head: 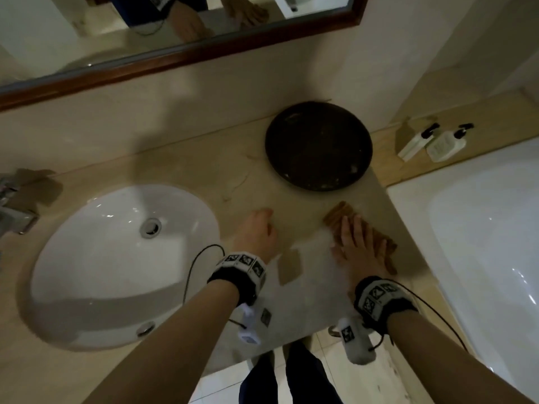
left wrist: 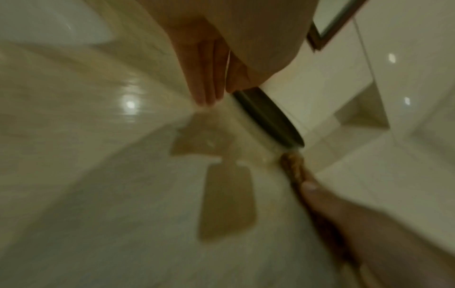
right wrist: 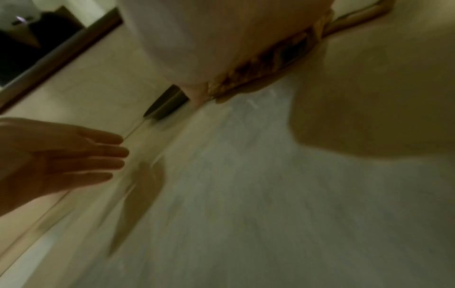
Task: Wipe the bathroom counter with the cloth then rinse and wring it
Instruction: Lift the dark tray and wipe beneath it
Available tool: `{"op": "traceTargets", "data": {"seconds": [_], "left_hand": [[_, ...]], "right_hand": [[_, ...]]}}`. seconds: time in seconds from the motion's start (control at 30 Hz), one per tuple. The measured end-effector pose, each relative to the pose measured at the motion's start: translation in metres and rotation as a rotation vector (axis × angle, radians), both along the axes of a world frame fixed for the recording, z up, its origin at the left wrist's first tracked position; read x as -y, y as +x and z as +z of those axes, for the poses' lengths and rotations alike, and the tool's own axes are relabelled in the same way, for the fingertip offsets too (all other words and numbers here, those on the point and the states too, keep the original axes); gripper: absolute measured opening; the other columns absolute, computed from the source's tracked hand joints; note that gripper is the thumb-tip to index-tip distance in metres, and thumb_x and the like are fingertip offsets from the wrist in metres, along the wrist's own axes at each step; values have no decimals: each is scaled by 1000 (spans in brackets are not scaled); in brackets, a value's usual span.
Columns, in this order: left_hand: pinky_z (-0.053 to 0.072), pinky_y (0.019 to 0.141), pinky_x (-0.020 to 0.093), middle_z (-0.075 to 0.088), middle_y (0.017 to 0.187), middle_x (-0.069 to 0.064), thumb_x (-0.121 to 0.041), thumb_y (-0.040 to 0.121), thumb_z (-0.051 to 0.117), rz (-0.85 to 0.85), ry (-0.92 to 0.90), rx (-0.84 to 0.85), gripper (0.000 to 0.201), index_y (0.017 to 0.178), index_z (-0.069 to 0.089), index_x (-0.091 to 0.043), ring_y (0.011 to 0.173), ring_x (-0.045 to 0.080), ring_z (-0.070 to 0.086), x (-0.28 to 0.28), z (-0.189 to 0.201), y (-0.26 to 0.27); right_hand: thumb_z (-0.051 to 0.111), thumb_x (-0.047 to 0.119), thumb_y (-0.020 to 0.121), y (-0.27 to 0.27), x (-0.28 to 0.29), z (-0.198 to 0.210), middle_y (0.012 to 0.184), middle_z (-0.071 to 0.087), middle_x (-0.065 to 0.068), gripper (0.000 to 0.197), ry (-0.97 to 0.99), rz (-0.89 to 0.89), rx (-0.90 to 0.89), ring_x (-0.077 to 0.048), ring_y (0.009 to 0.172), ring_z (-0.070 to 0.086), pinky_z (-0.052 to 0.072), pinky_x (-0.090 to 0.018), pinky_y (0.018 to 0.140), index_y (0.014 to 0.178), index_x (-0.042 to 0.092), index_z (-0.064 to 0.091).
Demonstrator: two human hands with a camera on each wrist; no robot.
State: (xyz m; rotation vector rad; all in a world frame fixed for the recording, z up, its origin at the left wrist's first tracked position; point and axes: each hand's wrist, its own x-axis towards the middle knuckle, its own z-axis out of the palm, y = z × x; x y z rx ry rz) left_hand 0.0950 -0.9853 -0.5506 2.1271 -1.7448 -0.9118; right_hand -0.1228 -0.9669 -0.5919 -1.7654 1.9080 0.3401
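Pressing flat on the cloth, right hand fingers spread; left hand relaxed, empty, over counter.

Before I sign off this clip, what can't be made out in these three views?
- Tap: head view, cut off by the left edge.
- Brown ribbed cloth: head view, its middle hidden under the flat right hand.
- Labels on the two white pump bottles: head view, too small.
- Dark round tray: both wrist views, blurred and partly hidden by the wrists.
- Left hand: whether it touches the beige stone counter is unclear.
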Motion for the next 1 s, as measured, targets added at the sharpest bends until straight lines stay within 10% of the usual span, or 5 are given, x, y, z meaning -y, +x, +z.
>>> {"op": "traceTargets", "data": {"seconds": [0.3, 0.43, 0.63, 0.87, 1.0], "left_hand": [[53, 90, 49, 69, 103, 16, -34, 73, 63, 697, 308, -573, 42, 102, 65, -3, 94, 35, 66, 146, -45, -17], [49, 81, 33, 66, 100, 11, -38, 85, 65, 672, 368, -464, 35, 103, 62, -8, 87, 30, 63, 141, 5, -24], [58, 82, 45, 73, 77, 18, -18, 78, 71, 714, 394, -650, 23, 89, 67, 2, 67, 28, 71, 152, 8, -27], [53, 45, 24, 68, 56, 11, -3, 88, 63, 735, 323, -851, 7, 86, 59, 3, 46, 20, 66, 153, 45, -33], [53, 45, 24, 67, 62, 14, 0, 87, 63, 726, 289, -917, 5, 87, 60, 3, 47, 20, 66, 145, 55, -23]], "right_hand": [[28, 50, 89, 48, 31, -13, 159, 15, -14, 73, -113, -3, 33, -39, 144, 16, -2, -65, 110, 152, 14, 19], [24, 47, 92, 2, 21, -12, 161, 8, -2, 66, -148, 305, 38, -30, 147, 12, -2, -56, 114, 153, 26, 10], [18, 54, 95, -3, 66, -10, 159, -20, -2, 70, -127, -79, 11, -27, 146, -19, -15, -58, 113, 152, 25, -12], [31, 55, 82, 90, 18, -4, 145, 45, -10, 66, -242, 506, 98, -35, 143, 17, -7, -50, 114, 135, 23, 54], [26, 49, 87, 36, 65, -13, 156, 26, -9, 69, -164, 307, -93, -34, 141, 25, 11, -59, 110, 151, 22, 20]]}}
